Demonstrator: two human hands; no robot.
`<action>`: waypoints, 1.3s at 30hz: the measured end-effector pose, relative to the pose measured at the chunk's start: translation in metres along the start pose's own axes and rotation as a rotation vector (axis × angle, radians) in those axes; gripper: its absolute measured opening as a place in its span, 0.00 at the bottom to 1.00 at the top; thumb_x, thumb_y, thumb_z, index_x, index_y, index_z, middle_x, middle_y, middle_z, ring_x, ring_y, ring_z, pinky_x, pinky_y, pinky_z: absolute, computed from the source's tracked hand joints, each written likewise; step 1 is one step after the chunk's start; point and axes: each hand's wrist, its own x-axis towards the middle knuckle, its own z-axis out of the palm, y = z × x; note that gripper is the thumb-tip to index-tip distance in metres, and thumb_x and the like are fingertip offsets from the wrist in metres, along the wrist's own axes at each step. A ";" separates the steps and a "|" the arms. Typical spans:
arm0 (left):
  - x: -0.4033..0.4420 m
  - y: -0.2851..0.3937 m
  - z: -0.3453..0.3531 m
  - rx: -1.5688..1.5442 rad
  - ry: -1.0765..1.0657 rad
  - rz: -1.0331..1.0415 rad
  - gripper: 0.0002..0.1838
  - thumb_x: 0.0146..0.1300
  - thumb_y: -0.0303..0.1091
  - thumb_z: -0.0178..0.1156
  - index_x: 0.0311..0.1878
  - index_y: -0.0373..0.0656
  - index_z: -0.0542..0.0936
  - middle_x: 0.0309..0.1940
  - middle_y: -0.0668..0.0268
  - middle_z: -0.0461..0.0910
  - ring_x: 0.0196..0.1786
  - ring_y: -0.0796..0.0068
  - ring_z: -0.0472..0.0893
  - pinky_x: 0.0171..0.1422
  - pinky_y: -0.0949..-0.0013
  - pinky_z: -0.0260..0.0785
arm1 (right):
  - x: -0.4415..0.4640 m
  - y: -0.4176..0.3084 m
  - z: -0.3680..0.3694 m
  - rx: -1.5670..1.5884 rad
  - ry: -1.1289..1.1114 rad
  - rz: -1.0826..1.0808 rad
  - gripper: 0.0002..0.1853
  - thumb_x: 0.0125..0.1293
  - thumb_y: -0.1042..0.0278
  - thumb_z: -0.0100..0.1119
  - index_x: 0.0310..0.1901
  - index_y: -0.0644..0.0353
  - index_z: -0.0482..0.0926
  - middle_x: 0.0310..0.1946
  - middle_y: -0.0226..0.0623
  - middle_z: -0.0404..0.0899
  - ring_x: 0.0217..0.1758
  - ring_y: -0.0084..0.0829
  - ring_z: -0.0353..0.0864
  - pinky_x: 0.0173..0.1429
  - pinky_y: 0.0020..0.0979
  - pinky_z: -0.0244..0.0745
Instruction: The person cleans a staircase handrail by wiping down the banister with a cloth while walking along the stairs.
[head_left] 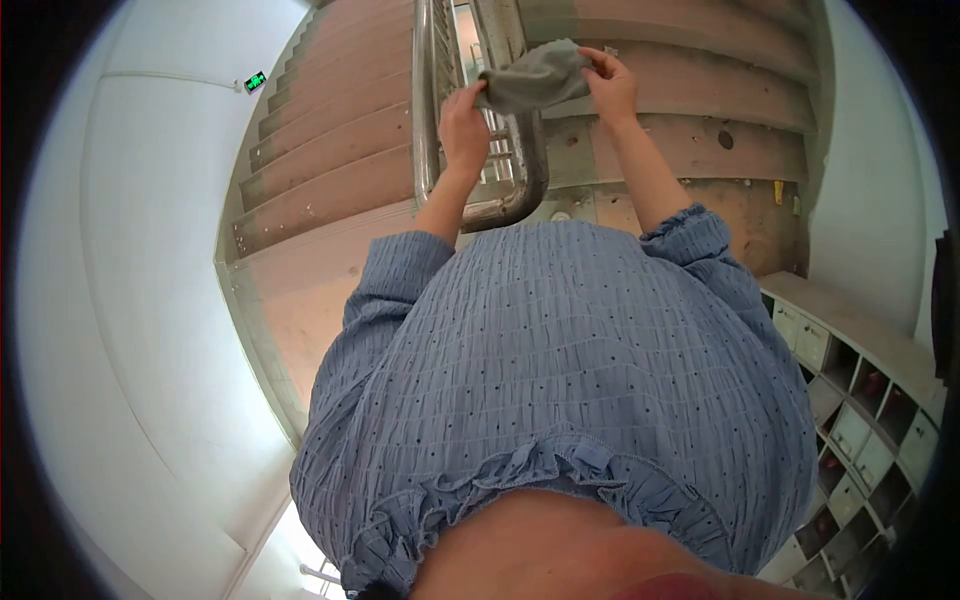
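Note:
A grey-green cloth point(537, 80) is stretched between my two hands at the top of the head view, in front of the metal handrail. My left hand point(465, 130) pinches its left end between thumb and fingers. At the other end, my right hand point(610, 85) grips the upper right corner with thumb and fingertips. The cloth sags a little between them and hides part of the rail behind it.
A metal stair railing point(530, 180) with a rounded end stands between two flights of stairs point(335, 150). White walls point(120, 250) rise at the sides. At the lower right is a cabinet point(850, 430) with small doors and open compartments. A green sign point(256, 82) hangs at the upper left.

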 end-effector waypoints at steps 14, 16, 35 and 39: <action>-0.010 -0.008 0.017 0.300 0.009 0.218 0.11 0.58 0.22 0.60 0.44 0.41 0.85 0.58 0.59 0.77 0.60 0.50 0.75 0.63 0.52 0.69 | -0.053 0.043 0.046 0.010 -0.297 0.654 0.24 0.67 0.75 0.60 0.66 0.60 0.76 0.49 0.38 0.82 0.40 0.26 0.79 0.45 0.31 0.75; -0.013 0.001 0.014 0.257 0.021 0.201 0.11 0.59 0.22 0.61 0.45 0.41 0.84 0.56 0.59 0.78 0.58 0.52 0.75 0.62 0.53 0.69 | -0.044 0.064 0.047 0.141 -0.286 0.614 0.21 0.67 0.75 0.60 0.62 0.60 0.80 0.48 0.37 0.83 0.38 0.26 0.79 0.43 0.32 0.76; -0.031 -0.011 0.040 0.103 -0.030 -0.199 0.31 0.59 0.37 0.71 0.61 0.33 0.69 0.57 0.44 0.73 0.62 0.42 0.72 0.65 0.51 0.66 | -0.056 0.044 0.038 0.079 -0.630 0.503 0.29 0.66 0.69 0.64 0.70 0.57 0.73 0.41 0.25 0.79 0.38 0.19 0.74 0.45 0.23 0.72; -0.029 -0.059 0.009 0.145 0.016 -0.229 0.34 0.53 0.34 0.72 0.61 0.34 0.68 0.55 0.45 0.73 0.62 0.42 0.72 0.66 0.50 0.66 | -0.087 0.062 0.069 0.084 -0.739 0.503 0.35 0.62 0.67 0.70 0.71 0.54 0.72 0.64 0.45 0.76 0.58 0.32 0.79 0.55 0.33 0.78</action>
